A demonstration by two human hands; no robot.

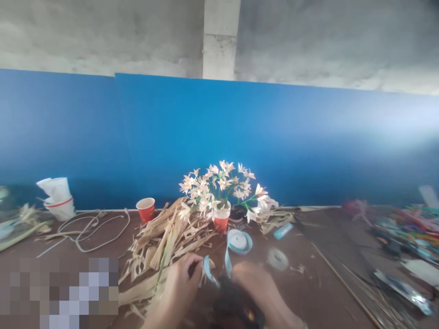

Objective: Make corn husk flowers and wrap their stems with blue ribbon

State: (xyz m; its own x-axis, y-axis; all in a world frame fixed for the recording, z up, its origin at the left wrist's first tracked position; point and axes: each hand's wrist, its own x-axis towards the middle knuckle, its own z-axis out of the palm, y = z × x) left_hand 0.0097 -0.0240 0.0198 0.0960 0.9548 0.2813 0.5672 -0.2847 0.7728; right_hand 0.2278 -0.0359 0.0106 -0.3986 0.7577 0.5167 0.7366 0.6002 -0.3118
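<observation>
Left hand (176,285) fingers pinch the blue ribbon (227,261); right hand (262,288) fingers blurred, cannot tell. Better keep ribbon taut.

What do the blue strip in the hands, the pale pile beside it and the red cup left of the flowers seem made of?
Ribbon: likely satin-type fabric, smooth, light blue, curving softly; blur hides any weave.
Leaves: dried plant husk, matte, straw-coloured, curled and split.
Cup: probably coated paper, thin white rim; plastic can't be ruled out.
</observation>
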